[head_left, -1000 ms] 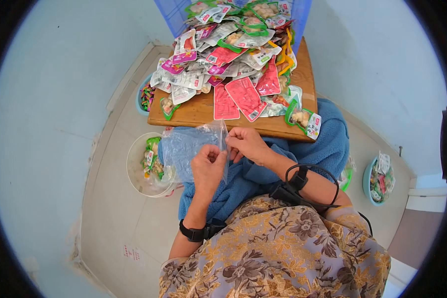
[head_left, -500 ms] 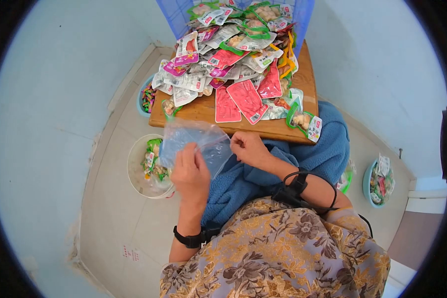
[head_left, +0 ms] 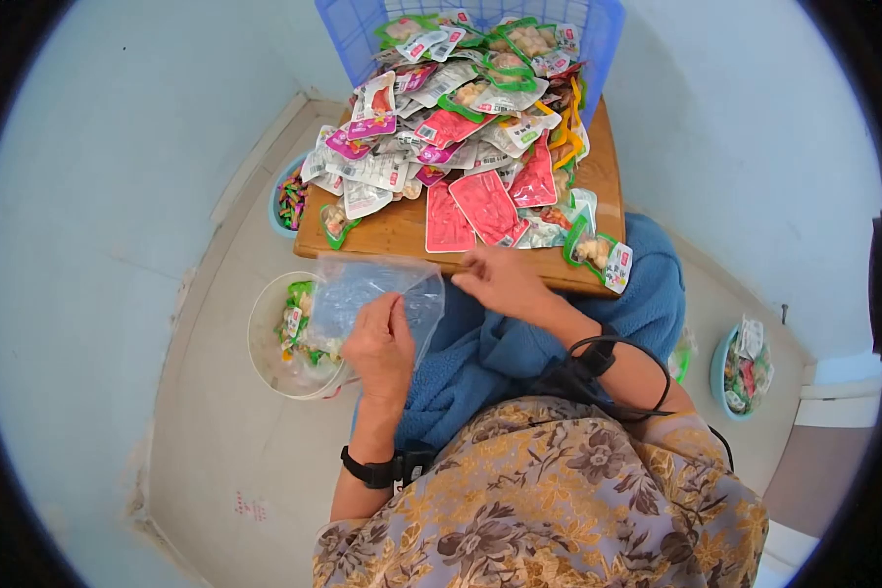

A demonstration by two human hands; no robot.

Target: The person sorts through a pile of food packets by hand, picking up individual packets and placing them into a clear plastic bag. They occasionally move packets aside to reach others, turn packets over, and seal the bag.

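Clear plastic bag [head_left: 367,286] in left hand [head_left: 380,345], right hand [head_left: 500,280] at wooden table [head_left: 394,232] edge.

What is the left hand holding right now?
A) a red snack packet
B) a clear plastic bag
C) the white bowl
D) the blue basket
B: the left hand grips the clear plastic bag, above the blue cloth.

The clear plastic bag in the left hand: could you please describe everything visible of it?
The clear plastic bag is thin, bluish, see-through film, crumpled and apparently empty. The left hand pinches its lower part, holding it before the near edge of the wooden table, over the white bowl and the blue cloth on the lap. The right hand is close beside its right edge; contact cannot be told.
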